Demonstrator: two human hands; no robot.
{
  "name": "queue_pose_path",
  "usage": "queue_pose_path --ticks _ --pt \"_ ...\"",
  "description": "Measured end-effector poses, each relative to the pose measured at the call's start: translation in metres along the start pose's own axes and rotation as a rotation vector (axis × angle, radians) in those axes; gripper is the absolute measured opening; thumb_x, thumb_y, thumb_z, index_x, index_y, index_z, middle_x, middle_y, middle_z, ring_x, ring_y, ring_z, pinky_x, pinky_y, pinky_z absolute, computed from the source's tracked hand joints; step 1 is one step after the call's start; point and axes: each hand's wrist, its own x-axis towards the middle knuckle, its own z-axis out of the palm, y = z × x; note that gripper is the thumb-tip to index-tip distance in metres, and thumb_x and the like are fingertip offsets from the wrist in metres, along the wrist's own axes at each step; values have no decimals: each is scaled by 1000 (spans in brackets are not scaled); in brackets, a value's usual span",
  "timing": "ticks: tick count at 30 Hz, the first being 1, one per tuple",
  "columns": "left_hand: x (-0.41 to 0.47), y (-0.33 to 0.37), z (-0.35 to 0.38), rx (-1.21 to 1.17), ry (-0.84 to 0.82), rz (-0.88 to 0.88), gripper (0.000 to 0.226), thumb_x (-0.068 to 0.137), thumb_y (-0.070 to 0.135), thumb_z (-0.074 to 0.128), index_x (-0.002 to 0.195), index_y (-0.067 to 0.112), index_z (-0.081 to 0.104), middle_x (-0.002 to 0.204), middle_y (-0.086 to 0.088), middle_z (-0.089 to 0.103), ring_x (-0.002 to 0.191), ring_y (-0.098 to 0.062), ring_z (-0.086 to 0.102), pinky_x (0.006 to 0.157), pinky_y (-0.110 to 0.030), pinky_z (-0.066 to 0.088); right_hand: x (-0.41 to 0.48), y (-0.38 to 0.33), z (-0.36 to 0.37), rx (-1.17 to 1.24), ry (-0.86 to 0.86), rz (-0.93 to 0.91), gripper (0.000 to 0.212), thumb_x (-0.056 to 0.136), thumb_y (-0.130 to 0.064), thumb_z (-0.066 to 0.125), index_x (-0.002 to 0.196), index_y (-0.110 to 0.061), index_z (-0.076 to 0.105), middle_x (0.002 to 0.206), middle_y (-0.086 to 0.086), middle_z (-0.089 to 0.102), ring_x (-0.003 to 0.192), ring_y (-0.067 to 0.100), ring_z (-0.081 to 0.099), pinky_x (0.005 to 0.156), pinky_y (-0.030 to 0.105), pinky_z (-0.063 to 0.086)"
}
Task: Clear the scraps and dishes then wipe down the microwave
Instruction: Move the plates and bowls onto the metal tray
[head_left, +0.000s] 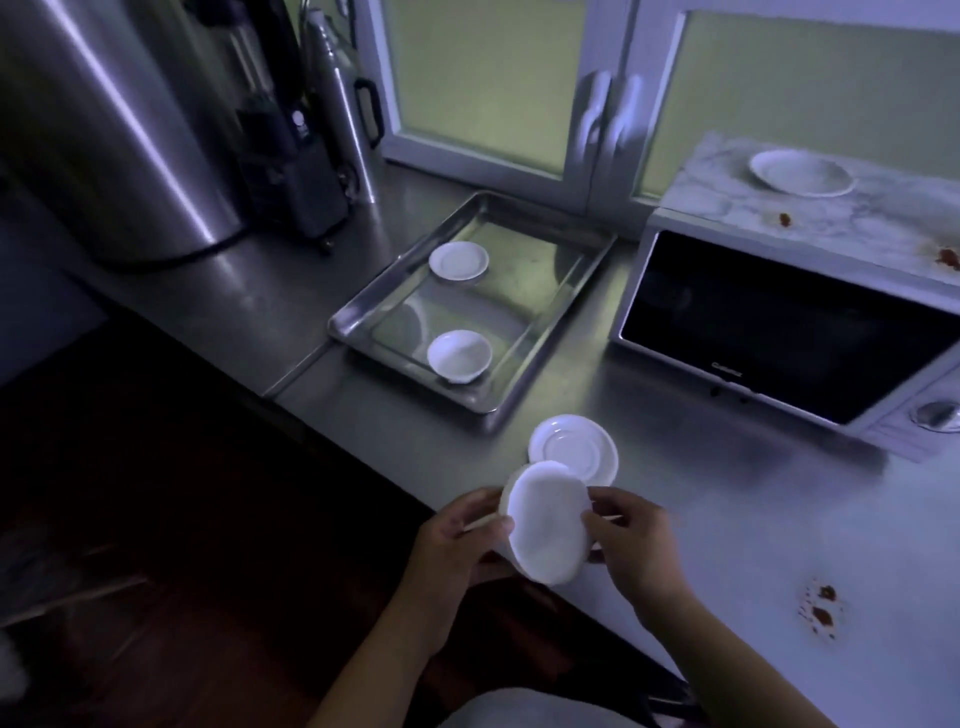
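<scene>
Both hands, left hand (457, 540) and right hand (631, 545), grip a tilted white bowl (545, 522) just above the counter (727, 493) beside a saucer (574, 447).

Dim, bluish light fills the room. A white-framed window (488, 78) with frosted greenish panes and paired handles (608, 114) lines the back. Below it runs a steel tabletop (727, 493); left of the window stands a tall steel urn (104, 130). Further down lies dark wooden floor (182, 597).

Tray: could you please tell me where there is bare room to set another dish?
Bare: the tray's far end, by the cabinet doors and microwave. Taken: the near corner, by a bowl; the left edge, by a saucer.
</scene>
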Motion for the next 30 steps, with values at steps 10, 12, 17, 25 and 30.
queue_pose_path --ticks 10,12,17,25,30 --pt "30 31 -80 -107 132 43 29 89 -4 59 108 13 74 101 -14 73 87 -25 71 77 -48 60 22 -54 92 -54 -161 -49 36 99 -14 53 93 -43 74 85 -12 73 83 15 68 66 48 62" --pt "47 41 -97 -107 126 21 34 89 -8 57 112 11 72 105 -17 72 84 -23 71 69 -43 60 41 -60 106 -35 -161 -9 36 97 -5 53 94 -30 77 84 2 74 72 19 68 57 43 61" --pt "109 72 -137 -13 -4 -29 41 84 -7 60 118 15 71 113 -13 71 96 -33 70 88 -62 53 98 -76 145 75 -107 43 20 92 0 61 92 -11 78 84 18 72 56 14 63 49 27 52" --pt "247 123 -138 223 -18 -150 47 79 -15 59 114 14 71 100 -9 74 84 -15 70 66 -27 57 197 -91 179 78 83 133 23 90 -5 62 88 -21 79 73 4 74 64 17 69 56 35 60" --pt "312 134 -124 282 -13 -136 46 83 -21 53 118 7 63 98 -12 66 82 -21 66 57 -28 58 242 -93 183 18 219 161 23 90 -2 59 100 -13 76 80 10 72 69 26 70 60 39 61"
